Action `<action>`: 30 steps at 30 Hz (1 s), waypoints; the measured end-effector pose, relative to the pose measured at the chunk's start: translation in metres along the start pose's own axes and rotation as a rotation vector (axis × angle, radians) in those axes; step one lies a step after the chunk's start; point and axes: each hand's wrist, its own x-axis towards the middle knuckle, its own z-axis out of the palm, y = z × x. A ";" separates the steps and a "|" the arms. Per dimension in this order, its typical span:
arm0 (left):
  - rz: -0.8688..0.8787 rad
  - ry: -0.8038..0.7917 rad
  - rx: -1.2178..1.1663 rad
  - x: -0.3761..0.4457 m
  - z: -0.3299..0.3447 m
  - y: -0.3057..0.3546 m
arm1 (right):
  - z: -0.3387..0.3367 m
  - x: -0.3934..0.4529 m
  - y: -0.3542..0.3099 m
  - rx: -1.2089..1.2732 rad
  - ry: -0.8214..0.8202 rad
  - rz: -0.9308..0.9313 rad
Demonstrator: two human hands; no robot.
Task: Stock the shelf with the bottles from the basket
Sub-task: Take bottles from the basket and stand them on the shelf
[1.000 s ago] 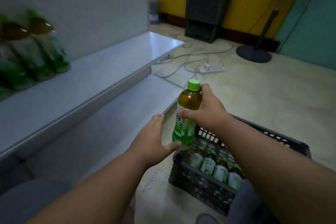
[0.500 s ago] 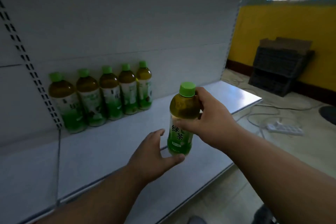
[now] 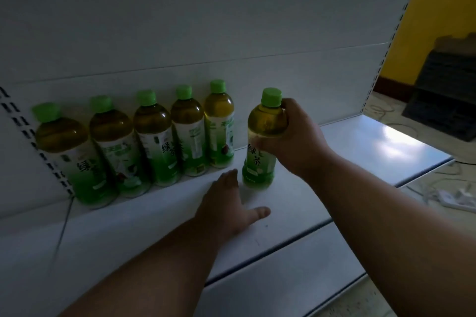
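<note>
My right hand [image 3: 296,139] grips the shoulder of a green-capped tea bottle [image 3: 262,147], held upright just over the white shelf [image 3: 373,147], a short gap to the right of the row. Several like bottles [image 3: 154,141] stand in a row against the shelf's back panel. My left hand [image 3: 229,208] lies open, palm down, just in front of and left of the held bottle's base, not touching it. The basket is out of view.
A slotted upright [image 3: 33,141] bounds the row on the left. A lower shelf [image 3: 296,278] juts out below. At the right are a yellow wall, a dark crate [image 3: 443,95] and a power strip [image 3: 458,198] with cables on the floor.
The view swung from the basket up to the shelf. My right hand carried the bottle forward and down toward the row's right end. My left hand came off the bottle's base.
</note>
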 end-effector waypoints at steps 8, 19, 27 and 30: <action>0.003 0.022 0.349 0.012 0.022 0.000 | 0.018 0.015 0.031 -0.094 0.032 0.097; -0.055 -0.080 0.379 0.012 0.017 0.004 | 0.055 0.035 0.063 -0.272 -0.025 0.093; -0.052 -0.068 0.375 0.017 0.023 0.000 | 0.072 0.080 0.059 -0.309 -0.046 0.111; -0.035 -0.076 0.382 0.019 0.024 0.000 | 0.066 0.072 0.056 -0.292 -0.056 0.140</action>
